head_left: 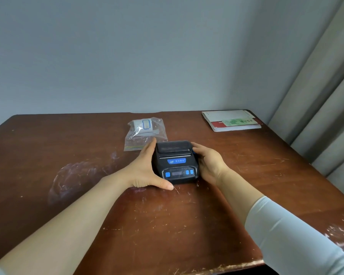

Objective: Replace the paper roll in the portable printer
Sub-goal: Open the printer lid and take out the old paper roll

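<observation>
Both hands (147,167) clasp printer (176,161) mid-table (48,151) (lid seemingly closed).

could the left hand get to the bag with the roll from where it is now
Probably yes. The left hand rests on the printer's left side, and the bag lies just beyond its fingertips on bare table, with nothing between. It would have to let go of the printer first.

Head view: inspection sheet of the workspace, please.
Surface: brown wooden table, scratched, scuffed pale patches.
Job's things: black portable printer, lid closed; clear zip bag holding white paper rolls behind it.
Clutter: stack of booklets at the far right corner.
Grippers: left hand and right hand clasp the printer's sides.
Cables: nothing seen.
Surroundings: plain grey wall; curtain on the right.
</observation>
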`<state>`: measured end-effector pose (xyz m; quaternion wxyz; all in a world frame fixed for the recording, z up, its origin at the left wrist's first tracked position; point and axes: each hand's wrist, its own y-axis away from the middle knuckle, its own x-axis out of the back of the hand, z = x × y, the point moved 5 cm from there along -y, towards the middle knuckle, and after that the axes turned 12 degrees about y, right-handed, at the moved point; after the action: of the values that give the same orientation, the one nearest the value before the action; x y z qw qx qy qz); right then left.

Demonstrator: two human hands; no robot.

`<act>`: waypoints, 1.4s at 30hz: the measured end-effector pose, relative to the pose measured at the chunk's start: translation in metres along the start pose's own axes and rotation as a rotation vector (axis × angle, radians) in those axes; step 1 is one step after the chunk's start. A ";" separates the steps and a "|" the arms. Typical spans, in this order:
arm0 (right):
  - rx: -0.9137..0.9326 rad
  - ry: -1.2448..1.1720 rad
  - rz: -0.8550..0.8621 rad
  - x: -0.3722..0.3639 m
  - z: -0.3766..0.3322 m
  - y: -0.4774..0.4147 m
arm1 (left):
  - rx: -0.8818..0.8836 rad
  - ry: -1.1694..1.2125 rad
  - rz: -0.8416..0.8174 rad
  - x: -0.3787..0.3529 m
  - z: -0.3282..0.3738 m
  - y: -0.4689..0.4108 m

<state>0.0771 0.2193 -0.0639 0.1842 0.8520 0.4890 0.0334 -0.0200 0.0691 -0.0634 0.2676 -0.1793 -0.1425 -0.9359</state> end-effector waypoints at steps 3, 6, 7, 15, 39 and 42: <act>0.019 0.020 -0.008 0.000 0.002 0.000 | -0.013 0.025 0.018 0.000 -0.003 0.001; 0.023 0.003 -0.009 0.001 0.001 -0.002 | -0.010 0.026 0.033 0.001 -0.005 0.000; 0.024 -0.003 -0.007 0.001 0.000 -0.002 | -0.005 0.025 0.037 0.001 -0.006 -0.001; 0.017 -0.017 0.070 0.004 -0.001 -0.006 | 0.001 0.003 0.039 0.002 -0.009 -0.003; 0.044 -0.068 0.196 0.011 0.006 -0.008 | 0.022 0.107 0.017 -0.001 -0.011 0.000; 0.043 -0.103 0.207 0.010 0.006 -0.007 | -0.007 0.111 -0.013 0.000 -0.006 0.001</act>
<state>0.0780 0.2296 -0.0731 0.1861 0.9023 0.3889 -0.0019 -0.0213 0.0662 -0.0686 0.2681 -0.1273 -0.1255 -0.9466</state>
